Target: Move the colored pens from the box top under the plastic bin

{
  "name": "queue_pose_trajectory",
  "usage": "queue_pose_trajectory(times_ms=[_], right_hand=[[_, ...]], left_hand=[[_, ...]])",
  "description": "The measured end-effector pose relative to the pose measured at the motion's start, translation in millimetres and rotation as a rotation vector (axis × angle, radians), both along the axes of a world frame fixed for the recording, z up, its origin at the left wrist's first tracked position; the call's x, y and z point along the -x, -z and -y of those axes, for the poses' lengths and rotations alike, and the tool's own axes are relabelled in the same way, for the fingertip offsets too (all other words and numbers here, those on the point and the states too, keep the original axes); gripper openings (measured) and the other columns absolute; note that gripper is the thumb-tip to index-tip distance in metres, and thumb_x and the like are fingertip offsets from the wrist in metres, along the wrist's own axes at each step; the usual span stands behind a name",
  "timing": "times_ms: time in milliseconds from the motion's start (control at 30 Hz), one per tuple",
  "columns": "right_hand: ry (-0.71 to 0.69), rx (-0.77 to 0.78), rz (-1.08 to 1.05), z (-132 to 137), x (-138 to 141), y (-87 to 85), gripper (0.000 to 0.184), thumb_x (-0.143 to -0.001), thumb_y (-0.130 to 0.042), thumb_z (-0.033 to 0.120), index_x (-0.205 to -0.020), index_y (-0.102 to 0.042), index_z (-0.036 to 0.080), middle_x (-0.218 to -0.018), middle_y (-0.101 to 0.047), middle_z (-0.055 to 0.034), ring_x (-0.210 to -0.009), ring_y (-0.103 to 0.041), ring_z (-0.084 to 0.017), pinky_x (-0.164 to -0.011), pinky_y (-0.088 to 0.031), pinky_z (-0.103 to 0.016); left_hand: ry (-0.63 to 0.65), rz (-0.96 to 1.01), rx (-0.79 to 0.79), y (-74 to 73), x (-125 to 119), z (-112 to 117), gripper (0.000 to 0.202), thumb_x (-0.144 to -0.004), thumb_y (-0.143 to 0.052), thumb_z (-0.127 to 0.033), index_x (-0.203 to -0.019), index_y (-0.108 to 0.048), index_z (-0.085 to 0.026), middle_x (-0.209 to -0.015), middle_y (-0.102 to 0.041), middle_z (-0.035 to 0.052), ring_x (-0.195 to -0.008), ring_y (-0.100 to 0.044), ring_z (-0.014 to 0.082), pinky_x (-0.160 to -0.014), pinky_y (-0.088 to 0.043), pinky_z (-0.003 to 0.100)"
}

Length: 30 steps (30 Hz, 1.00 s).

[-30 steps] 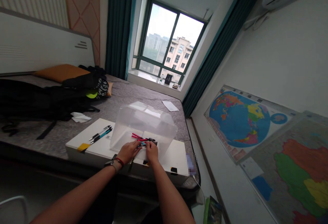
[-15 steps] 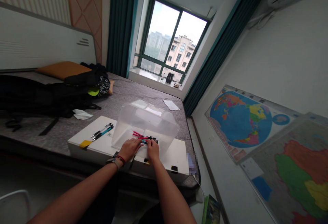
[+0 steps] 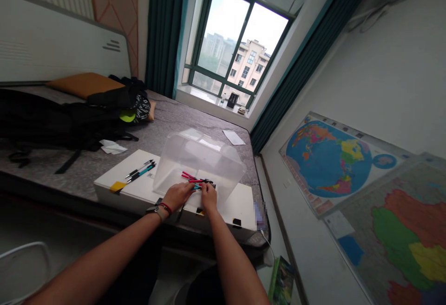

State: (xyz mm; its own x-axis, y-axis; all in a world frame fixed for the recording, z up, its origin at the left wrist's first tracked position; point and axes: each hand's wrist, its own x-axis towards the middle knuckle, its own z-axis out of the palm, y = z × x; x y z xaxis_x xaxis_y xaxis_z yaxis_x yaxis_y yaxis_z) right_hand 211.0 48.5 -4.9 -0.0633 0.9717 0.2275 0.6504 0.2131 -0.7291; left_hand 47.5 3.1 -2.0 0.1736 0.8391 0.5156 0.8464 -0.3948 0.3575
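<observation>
Item: teal pen (image 3: 197, 187), one, in the gap between my two hands, at the near part of the clear plastic bin (image 3: 212, 152). Long axis: roughly left to right, across my view. Neither hand is clearly nearer; my fingertips come to both ends of it.

Left hand (image 3: 177, 196): fingers reaching rightward, curled at the pen's left end. Right hand (image 3: 209, 197): fingers bent forward, at its right end. Whether either pinches it firmly, I cannot tell.

Item: red pens (image 3: 188, 175), at least two, just beyond my fingertips; one slopes down to the right, the other lies nearly level. Black pen parts (image 3: 208, 181) lie just past my right fingertips, count unclear.

Support: white box (image 3: 241, 197), on the bed (image 3: 186, 115).

Set apart: row of pens (image 3: 141, 171), well left of my left hand, on the box, long axes slanting away to the right.
</observation>
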Motion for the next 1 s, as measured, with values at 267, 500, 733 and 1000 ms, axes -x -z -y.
queue_pose_trajectory(times_ms=[267,500,733,1000], right_hand=[[0.005,-0.023,0.003,-0.3,0.8,-0.5,0.036,-0.096,-0.039,0.04,-0.08,-0.065,0.022,-0.078,-0.069,-0.0039,-0.073,-0.061,-0.021,-0.067,-0.041,-0.028],[0.003,-0.033,-0.007,-0.4,0.2,0.9,0.036,-0.096,-0.039,0.04,-0.081,-0.066,0.022,-0.078,-0.069,-0.0039,-0.073,-0.061,-0.02,-0.066,-0.041,-0.028],[-0.005,-0.043,-0.044,-0.4,-0.7,-0.4,0.034,-0.095,-0.04,0.038,-0.078,-0.065,0.021,-0.076,-0.068,-0.0032,-0.072,-0.06,-0.02,-0.066,-0.041,-0.027],[-0.035,-0.023,-0.148,-2.0,-1.9,-3.3,0.036,-0.094,-0.041,0.039,-0.07,-0.062,0.021,-0.063,-0.062,-0.0003,-0.063,-0.057,-0.018,-0.064,-0.04,-0.026]], left_hand=[[-0.034,-0.104,-0.033,-3.5,-0.4,1.4,0.034,-0.098,-0.036,-0.043,-0.101,-0.062,-0.021,-0.095,-0.066,0.008,-0.087,-0.059,0.0201,-0.076,-0.043,0.032],[-0.034,-0.097,-0.008,0.7,-0.2,-1.0,0.04,-0.098,-0.032,-0.045,-0.098,-0.063,-0.019,-0.089,-0.068,0.0084,-0.08,-0.061,0.0188,-0.073,-0.043,0.03],[0.002,-0.03,0.001,3.1,0.5,-1.6,0.039,-0.096,-0.039,-0.047,-0.12,-0.058,-0.022,-0.099,-0.069,0.0094,-0.084,-0.064,0.02,-0.074,-0.045,0.03],[-0.012,-0.07,-0.024,2.0,-0.3,0.5,0.03,-0.098,-0.036,-0.036,-0.106,-0.061,-0.022,-0.091,-0.066,0.0081,-0.083,-0.06,0.0198,-0.074,-0.043,0.031]])
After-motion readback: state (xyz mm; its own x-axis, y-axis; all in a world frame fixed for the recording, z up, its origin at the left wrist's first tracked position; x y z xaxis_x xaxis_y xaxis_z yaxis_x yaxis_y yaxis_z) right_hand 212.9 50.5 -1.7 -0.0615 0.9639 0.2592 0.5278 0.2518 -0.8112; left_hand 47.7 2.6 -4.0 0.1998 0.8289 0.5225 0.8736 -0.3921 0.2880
